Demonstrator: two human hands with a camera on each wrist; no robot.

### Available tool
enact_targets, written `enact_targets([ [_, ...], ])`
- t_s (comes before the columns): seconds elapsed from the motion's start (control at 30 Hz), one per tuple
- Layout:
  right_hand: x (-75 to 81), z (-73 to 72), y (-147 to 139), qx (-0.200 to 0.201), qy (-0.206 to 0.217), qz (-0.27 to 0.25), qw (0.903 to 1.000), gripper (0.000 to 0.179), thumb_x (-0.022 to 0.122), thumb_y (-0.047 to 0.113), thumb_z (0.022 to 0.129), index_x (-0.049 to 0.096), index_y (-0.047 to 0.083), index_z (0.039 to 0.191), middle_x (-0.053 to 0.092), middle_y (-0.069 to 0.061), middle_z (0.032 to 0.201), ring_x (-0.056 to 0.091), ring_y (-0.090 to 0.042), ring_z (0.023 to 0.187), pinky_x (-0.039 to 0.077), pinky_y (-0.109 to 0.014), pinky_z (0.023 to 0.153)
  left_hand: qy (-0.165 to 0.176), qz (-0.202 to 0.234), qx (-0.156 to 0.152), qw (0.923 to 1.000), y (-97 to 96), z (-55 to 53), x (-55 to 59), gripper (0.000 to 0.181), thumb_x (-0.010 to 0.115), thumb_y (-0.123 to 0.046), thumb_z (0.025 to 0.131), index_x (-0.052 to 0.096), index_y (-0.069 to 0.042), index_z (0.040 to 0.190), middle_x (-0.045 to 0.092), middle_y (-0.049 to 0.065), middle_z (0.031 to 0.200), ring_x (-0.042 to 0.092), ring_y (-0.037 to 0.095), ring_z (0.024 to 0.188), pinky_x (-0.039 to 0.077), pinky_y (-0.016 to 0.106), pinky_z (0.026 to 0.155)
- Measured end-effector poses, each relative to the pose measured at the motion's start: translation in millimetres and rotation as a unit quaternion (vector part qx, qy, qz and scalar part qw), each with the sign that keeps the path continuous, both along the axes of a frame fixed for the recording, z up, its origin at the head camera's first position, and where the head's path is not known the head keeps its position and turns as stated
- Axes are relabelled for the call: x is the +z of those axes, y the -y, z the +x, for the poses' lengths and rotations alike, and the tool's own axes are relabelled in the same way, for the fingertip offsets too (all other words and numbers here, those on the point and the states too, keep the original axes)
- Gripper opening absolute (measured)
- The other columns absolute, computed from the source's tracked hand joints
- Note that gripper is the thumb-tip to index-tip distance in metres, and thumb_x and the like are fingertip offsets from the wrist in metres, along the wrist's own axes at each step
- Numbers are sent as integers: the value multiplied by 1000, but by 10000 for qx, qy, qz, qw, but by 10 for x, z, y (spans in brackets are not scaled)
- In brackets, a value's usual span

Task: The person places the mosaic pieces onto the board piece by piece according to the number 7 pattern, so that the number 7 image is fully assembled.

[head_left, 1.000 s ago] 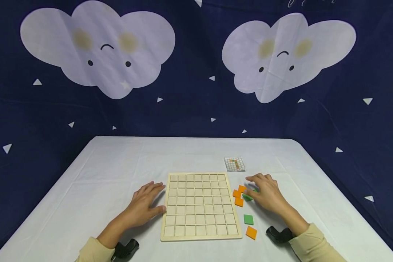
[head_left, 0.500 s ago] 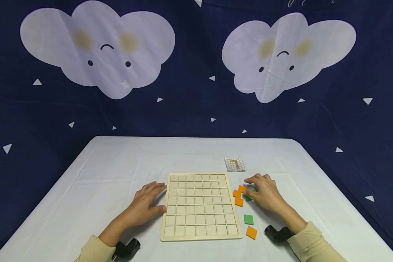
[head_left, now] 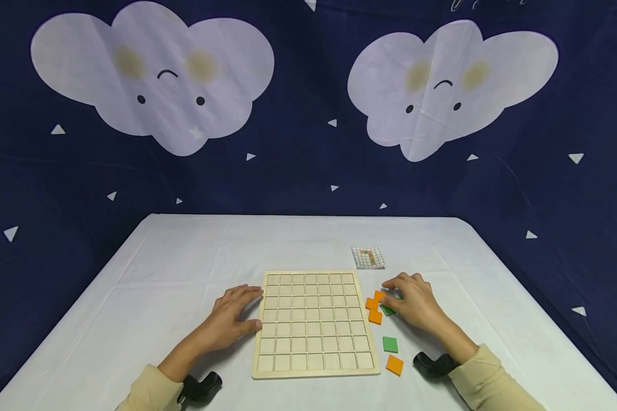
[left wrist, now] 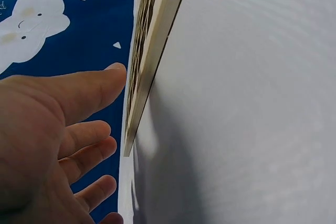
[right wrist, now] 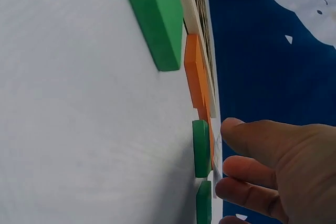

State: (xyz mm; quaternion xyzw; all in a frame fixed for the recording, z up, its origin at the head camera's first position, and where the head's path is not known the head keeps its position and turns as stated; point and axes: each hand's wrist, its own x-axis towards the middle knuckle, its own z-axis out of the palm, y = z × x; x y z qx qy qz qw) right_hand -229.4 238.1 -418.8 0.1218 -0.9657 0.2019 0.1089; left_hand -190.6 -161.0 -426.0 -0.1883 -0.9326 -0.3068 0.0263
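Note:
A square wooden grid board (head_left: pixel 316 328) lies flat on the table, its cells bare. Beside its left edge is my left hand (head_left: pixel 228 319), fingers spread and relaxed, fingertips and thumb right at the rim. My right hand (head_left: pixel 413 299) hovers over a small group of square tiles right of the board, fingers loosely bent with nothing between them. Below it are orange tiles (head_left: pixel 375 317) and a green tile (head_left: pixel 388 310), partly hidden by the thumb. In the right wrist view two green tiles show close to the fingers, the nearer one (right wrist: pixel 201 149) by the thumb.
Nearer the front lie a single green tile (head_left: pixel 390 344) and a single orange tile (head_left: pixel 395 365). A small card (head_left: pixel 368 258) with a coloured grid pattern lies behind the tiles. A white cloth covers the table (head_left: pixel 205 245); a dark blue curtain (head_left: pixel 308 171) hangs behind.
Both hands have drifted slightly: the left hand a little right toward the board's edge, the right hand a little left over the tiles. Board, tiles and card stay where they were.

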Motion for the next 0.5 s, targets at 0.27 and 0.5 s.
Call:
enact_targets([
  [0.27,-14,-8,16,30,68,109,9999,30,75,29,75,72,12,100,66,-2,97,49,-21,89,31,-35,74,138,144,-51,9998,2,-10,-6,62,72,-24,80,49,-7,135,47,10,142,33,35,136,24,59,105],
  [0.5,-4,5,19,62,171,137,9997,33,76,30,74,71,12,101,65,-2,98,49,-21,90,33,-35,75,171,162,-146,9996,5,-12,-3,61,73,-24,80,50,-8,134,47,9,142,33,35,136,24,59,104],
])
